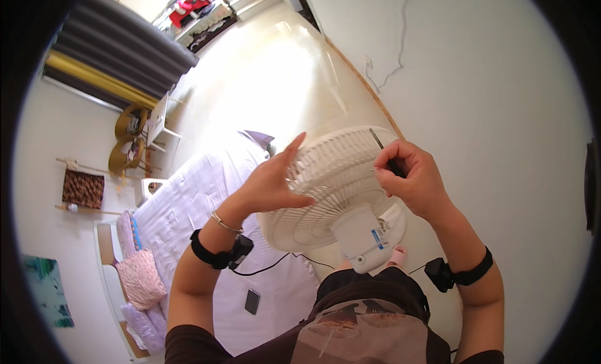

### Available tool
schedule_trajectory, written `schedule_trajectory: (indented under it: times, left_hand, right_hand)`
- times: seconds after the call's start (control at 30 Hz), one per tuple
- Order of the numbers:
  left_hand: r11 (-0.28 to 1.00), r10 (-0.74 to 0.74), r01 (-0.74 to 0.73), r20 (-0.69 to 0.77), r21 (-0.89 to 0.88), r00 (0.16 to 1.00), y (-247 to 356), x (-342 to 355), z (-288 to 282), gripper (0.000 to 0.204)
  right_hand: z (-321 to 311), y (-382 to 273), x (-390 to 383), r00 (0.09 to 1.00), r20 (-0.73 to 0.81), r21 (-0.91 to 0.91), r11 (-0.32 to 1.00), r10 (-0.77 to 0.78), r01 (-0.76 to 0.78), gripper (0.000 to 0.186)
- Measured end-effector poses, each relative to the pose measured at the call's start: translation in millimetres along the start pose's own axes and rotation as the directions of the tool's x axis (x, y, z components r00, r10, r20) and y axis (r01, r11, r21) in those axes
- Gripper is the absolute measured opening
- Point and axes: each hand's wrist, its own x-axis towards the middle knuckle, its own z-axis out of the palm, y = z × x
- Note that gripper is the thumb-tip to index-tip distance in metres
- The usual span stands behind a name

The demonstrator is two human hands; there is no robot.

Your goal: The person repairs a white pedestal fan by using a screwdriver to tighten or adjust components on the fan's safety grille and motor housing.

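Observation:
A white electric fan point(341, 204) stands in front of me, with its round wire cage facing away and the motor housing toward me. My left hand point(273, 182) is at the left side of the cage, thumb and fingers spread wide apart; whether it touches the wires I cannot tell. Over the cage's right rim, my right hand point(410, 176) is closed around a slim dark screwdriver point(378, 141), its thin shaft pointing up and away from me. The fingers hide part of its handle.
On my left is a bed point(213, 182) with a pale sheet, a phone point(252, 301) and a pink pillow point(143, 277). A white wall point(488, 145) runs along the right. A white table point(161, 123) and wicker chairs point(127, 154) stand farther left.

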Motion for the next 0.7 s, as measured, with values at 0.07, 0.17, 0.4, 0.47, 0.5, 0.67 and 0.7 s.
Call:
schedule_trajectory:
  times: [0.07,0.17,0.4,0.47,0.5,0.67,0.7]
  left_hand:
    - [1.0,-0.016,0.015,-0.043,-0.024,0.999,-3,-4,2,0.116]
    - [0.998,-0.051,0.049,-0.106,-0.026,0.993,-3,-5,6,0.114]
    - [0.997,-0.068,0.055,-0.24,-0.06,0.968,-37,5,6,0.092]
    - [0.994,-0.105,0.092,-0.23,-0.066,0.968,-47,8,1,0.087]
    - [0.996,-0.083,0.074,-0.224,-0.05,0.971,-51,8,-3,0.084]
    - [0.993,-0.065,0.048,-0.157,-0.11,0.985,-75,19,-15,0.077]
    - [0.987,-0.083,0.065,-0.122,-0.144,0.989,-81,23,-15,0.076]
  right_hand:
    - [29,-17,19,0.998,0.051,-0.047,0.998,-0.046,0.048,0.006]
    - [56,-14,39,0.982,0.166,-0.205,0.971,-0.092,0.126,0.008]
    - [94,2,75,0.984,0.137,-0.407,0.9,-0.111,0.158,0.008]
    - [102,6,87,0.978,0.157,-0.44,0.877,-0.139,0.195,0.008]
    - [107,6,93,0.975,0.169,-0.451,0.868,-0.146,0.209,0.008]
    - [122,-3,132,0.953,0.279,-0.573,0.777,-0.115,0.261,0.008]
    - [124,2,139,0.957,0.278,-0.577,0.783,-0.078,0.231,0.008]
